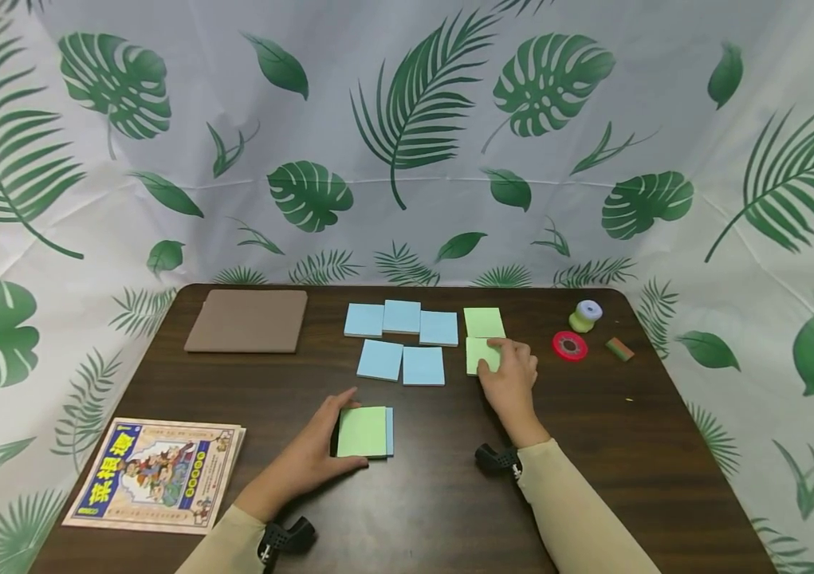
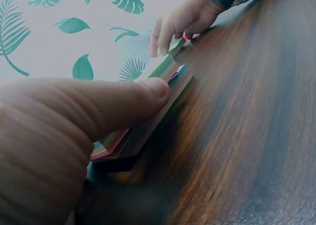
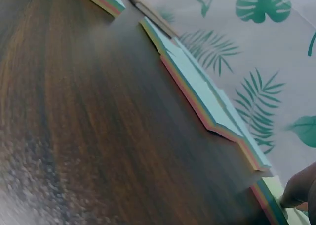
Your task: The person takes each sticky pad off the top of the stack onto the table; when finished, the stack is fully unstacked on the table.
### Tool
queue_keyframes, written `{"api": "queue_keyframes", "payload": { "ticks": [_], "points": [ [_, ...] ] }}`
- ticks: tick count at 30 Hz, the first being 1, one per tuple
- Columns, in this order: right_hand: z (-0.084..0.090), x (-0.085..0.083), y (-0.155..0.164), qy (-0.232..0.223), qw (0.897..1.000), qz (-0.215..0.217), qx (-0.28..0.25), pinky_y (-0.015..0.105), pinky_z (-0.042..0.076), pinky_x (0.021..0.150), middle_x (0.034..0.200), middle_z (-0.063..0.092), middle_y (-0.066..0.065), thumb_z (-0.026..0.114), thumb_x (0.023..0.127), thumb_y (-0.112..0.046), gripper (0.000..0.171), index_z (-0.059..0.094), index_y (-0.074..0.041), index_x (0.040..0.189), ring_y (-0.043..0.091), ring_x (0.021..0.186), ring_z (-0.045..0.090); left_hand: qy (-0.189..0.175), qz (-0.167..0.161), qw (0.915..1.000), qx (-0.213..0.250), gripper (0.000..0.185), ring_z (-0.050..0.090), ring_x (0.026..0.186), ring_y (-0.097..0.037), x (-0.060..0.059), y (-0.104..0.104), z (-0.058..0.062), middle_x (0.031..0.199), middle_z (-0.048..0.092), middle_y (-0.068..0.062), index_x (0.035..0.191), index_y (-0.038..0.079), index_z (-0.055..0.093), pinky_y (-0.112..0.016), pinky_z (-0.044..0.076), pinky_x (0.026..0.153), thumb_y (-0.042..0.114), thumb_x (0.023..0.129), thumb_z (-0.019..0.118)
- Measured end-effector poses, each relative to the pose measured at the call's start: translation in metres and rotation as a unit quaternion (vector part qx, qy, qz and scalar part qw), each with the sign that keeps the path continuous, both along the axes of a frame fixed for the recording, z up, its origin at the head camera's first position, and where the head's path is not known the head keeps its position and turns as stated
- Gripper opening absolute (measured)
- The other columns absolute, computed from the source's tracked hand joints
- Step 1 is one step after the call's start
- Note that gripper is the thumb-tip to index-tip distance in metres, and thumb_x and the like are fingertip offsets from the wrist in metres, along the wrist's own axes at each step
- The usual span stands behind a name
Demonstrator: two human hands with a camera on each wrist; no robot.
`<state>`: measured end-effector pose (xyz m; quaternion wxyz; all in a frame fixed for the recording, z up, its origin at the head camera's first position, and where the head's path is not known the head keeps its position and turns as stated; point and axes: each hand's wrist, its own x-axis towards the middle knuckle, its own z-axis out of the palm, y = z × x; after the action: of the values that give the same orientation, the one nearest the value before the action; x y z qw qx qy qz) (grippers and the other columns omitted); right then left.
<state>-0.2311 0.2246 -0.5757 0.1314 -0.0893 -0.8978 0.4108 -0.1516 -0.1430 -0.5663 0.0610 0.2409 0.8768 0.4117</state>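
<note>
My left hand holds a small stack of sticky note pads, thumb along the near edge and fingers round the far side. A green pad lies on top of a blue pad that peeks out at the right. In the left wrist view, the thumb presses against the layered, multicoloured page edges. Farther back, my right hand grips a green sticky note pad between thumb and fingers. Just behind it sits another green pad, close against its far edge.
Several blue sticky note pads lie in two rows at the back centre. A brown folder-like slab is back left, a comic-style book front left. To the right are a red disc, a lidded container and a small block.
</note>
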Motion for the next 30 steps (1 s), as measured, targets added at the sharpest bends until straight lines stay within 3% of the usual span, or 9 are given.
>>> {"api": "queue_keyframes", "payload": {
  "ticks": [8,14,21,26,30],
  "points": [
    [0.001,-0.001,-0.001,0.008,1.000,-0.008,0.004,0.067,0.024,0.110,0.150,0.045,0.026,0.073,0.100,-0.014,0.035,0.066,-0.007,0.134,0.047,0.131,0.034,0.012,-0.003,0.9999,-0.007,0.112,0.058,0.118,-0.014,-0.002,0.001,-0.002,0.153,0.056,-0.006,0.170,0.008,0.028,-0.048,0.052,0.108,0.027,0.084,0.097],
    [-0.001,0.001,-0.002,0.010,1.000,-0.006,0.003,0.065,0.024,0.109,0.151,0.044,0.024,0.069,0.101,-0.012,0.035,0.066,-0.007,0.135,0.045,0.131,0.034,0.000,-0.004,1.0000,-0.008,0.112,0.059,0.118,-0.015,-0.001,0.001,-0.002,0.154,0.055,-0.006,0.171,0.009,0.027,-0.048,0.052,0.107,0.029,0.085,0.097],
    [0.000,0.002,-0.008,0.091,0.995,-0.010,-0.042,0.058,0.027,0.102,0.139,0.046,0.025,0.068,0.099,-0.007,0.031,0.067,-0.006,0.129,0.044,0.125,0.036,-0.007,-0.002,1.0000,-0.004,0.111,0.059,0.117,-0.015,-0.001,0.001,-0.001,0.155,0.055,-0.006,0.171,0.010,0.026,-0.049,0.052,0.107,0.031,0.087,0.095],
    [0.000,0.009,-0.023,0.151,0.981,0.062,-0.109,0.038,0.041,0.087,0.126,0.051,0.024,0.065,0.101,0.000,0.026,0.068,-0.003,0.126,0.035,0.102,0.049,-0.014,-0.001,0.9999,0.004,0.111,0.059,0.119,-0.015,-0.001,0.000,-0.001,0.156,0.056,-0.005,0.171,0.009,0.025,-0.051,0.051,0.108,0.032,0.087,0.095],
    [0.004,0.020,-0.042,0.121,0.964,0.165,-0.170,0.026,0.045,0.072,0.113,0.060,0.015,0.066,0.107,-0.004,0.022,0.068,-0.003,0.129,0.019,0.082,0.053,-0.018,-0.001,0.9997,0.013,0.111,0.060,0.120,-0.018,-0.001,-0.001,0.000,0.156,0.056,-0.006,0.171,0.008,0.025,-0.053,0.051,0.110,0.029,0.087,0.095]
  ]
}}
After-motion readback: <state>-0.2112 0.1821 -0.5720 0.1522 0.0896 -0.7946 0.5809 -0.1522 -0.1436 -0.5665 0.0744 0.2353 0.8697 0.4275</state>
